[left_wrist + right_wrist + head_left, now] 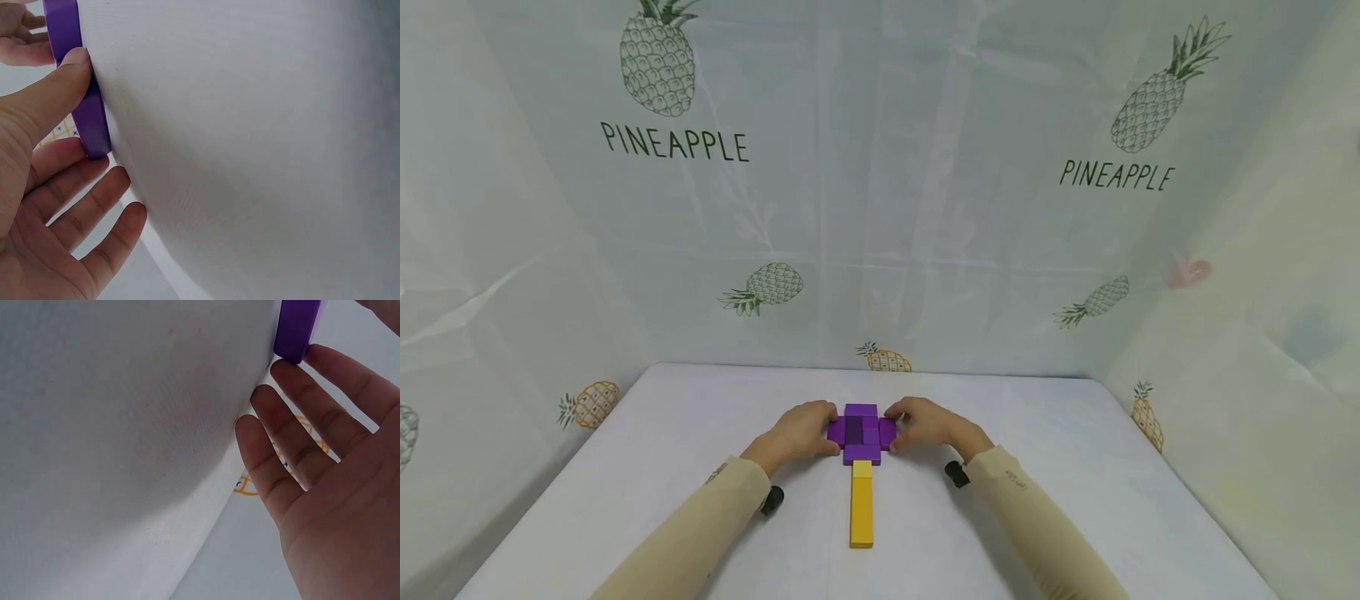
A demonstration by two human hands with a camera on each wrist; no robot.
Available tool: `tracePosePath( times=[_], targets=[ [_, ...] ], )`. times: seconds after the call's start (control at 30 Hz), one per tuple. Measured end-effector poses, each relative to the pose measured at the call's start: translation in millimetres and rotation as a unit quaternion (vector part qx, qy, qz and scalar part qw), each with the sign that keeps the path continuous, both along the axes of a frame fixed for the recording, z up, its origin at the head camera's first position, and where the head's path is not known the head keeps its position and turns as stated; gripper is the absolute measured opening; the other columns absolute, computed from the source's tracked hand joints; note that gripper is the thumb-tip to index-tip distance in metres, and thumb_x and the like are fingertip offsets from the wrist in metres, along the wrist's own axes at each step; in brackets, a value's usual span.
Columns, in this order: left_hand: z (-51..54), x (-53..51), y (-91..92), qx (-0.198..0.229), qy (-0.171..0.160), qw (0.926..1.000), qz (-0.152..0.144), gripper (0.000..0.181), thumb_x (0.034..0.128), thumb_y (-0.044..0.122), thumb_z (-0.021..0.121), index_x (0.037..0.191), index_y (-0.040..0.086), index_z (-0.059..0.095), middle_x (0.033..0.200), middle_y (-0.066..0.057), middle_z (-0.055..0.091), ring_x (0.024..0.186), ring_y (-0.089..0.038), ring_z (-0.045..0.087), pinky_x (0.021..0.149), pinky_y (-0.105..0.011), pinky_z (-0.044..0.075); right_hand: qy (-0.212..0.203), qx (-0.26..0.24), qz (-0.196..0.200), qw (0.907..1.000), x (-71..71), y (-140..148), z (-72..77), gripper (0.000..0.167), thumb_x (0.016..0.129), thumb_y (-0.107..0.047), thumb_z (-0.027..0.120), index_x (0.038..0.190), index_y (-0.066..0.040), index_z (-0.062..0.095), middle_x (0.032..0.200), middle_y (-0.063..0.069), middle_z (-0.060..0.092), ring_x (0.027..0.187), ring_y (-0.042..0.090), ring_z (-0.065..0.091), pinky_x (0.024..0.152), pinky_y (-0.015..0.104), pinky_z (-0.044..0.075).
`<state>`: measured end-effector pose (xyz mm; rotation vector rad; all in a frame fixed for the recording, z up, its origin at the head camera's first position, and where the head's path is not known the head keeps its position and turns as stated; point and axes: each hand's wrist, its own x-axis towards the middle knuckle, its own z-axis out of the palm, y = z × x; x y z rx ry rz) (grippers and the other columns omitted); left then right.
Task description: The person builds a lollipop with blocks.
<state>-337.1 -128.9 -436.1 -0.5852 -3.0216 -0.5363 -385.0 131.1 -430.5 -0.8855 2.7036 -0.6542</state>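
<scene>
Purple blocks lie flat in a flower-like cluster on the white table, with a darker purple block [853, 430] in its middle. My left hand [805, 427] pinches the left purple block [837, 431] between thumb and forefinger; the left wrist view shows the thumb [75, 65] on its near side. On the opposite side, my right hand [928, 421] holds the right purple block [887, 433] by its near and far ends. In the right wrist view, fingertips [315, 355] touch that block's end, and its thumb is out of sight.
A long yellow block [861, 512] and a short, lighter yellow block [862, 469] run in line from the cluster toward me. Pineapple-printed sheeting [880, 208] stands behind and beside the table [1045, 500]. A black device [957, 474] sits under each wrist.
</scene>
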Motion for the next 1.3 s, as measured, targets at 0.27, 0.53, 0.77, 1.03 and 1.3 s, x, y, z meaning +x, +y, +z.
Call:
tracePosePath(
  times=[0.27, 0.53, 0.77, 1.03, 1.3],
  targets=[
    [-0.3, -0.1, 2.2, -0.005, -0.003, 1.0, -0.003, 0.049, 0.0749, 0.029, 0.085, 0.113, 0.006, 0.064, 0.107, -0.006, 0.065, 0.098, -0.022, 0.06, 0.094, -0.041, 0.049, 0.008, -0.005, 0.009, 0.9999, 2.9, 2, -0.6, 0.06, 0.075, -0.03, 0.083, 0.128, -0.009, 0.063, 0.118, -0.001, 0.062, 0.103, 0.019, 0.054, 0.092, 0.039, 0.048],
    [-2.1, -2.3, 2.8, -0.003, -0.005, 1.0, -0.003, 0.049, 0.0748, 0.029, 0.085, 0.113, 0.007, 0.065, 0.107, -0.005, 0.066, 0.098, -0.022, 0.06, 0.094, -0.041, 0.049, 0.011, 0.001, 0.004, 0.9999, 4.7, 1, -1.1, 0.059, 0.075, -0.029, 0.082, 0.128, -0.01, 0.063, 0.119, -0.001, 0.062, 0.105, 0.019, 0.054, 0.093, 0.039, 0.047],
    [-3.1, -2.3, 2.3, 0.005, -0.007, 1.0, 0.001, 0.05, 0.075, 0.029, 0.085, 0.114, 0.006, 0.064, 0.107, -0.006, 0.065, 0.097, -0.021, 0.059, 0.093, -0.04, 0.049, 0.013, 0.004, -0.002, 0.9999, 3.1, 0, -4.0, 0.061, 0.076, -0.032, 0.081, 0.131, -0.012, 0.061, 0.121, -0.002, 0.061, 0.106, 0.018, 0.054, 0.094, 0.04, 0.047],
    [-7.6, -0.3, -1.9, 0.01, -0.006, 0.9999, -0.008, 0.062, 0.0729, 0.031, 0.086, 0.122, 0.004, 0.058, 0.111, -0.008, 0.065, 0.1, -0.023, 0.06, 0.095, -0.042, 0.049, 0.008, 0.008, -0.012, 0.9999, 8.8, 8, 2.7, 0.064, 0.076, -0.032, 0.08, 0.133, -0.011, 0.059, 0.125, 0.004, 0.059, 0.111, 0.025, 0.053, 0.095, 0.044, 0.047],
    [-8.7, 9.0, -17.8, 0.005, -0.018, 0.9998, 0.008, 0.074, 0.0731, 0.036, 0.085, 0.133, 0.006, 0.053, 0.128, -0.012, 0.06, 0.118, -0.03, 0.055, 0.102, -0.046, 0.044, 0.031, 0.015, -0.037, 0.9987, 23.5, 43, 15.1, 0.056, 0.084, -0.035, 0.073, 0.132, -0.009, 0.059, 0.129, 0.005, 0.058, 0.116, 0.028, 0.054, 0.096, 0.047, 0.046]
  ],
)
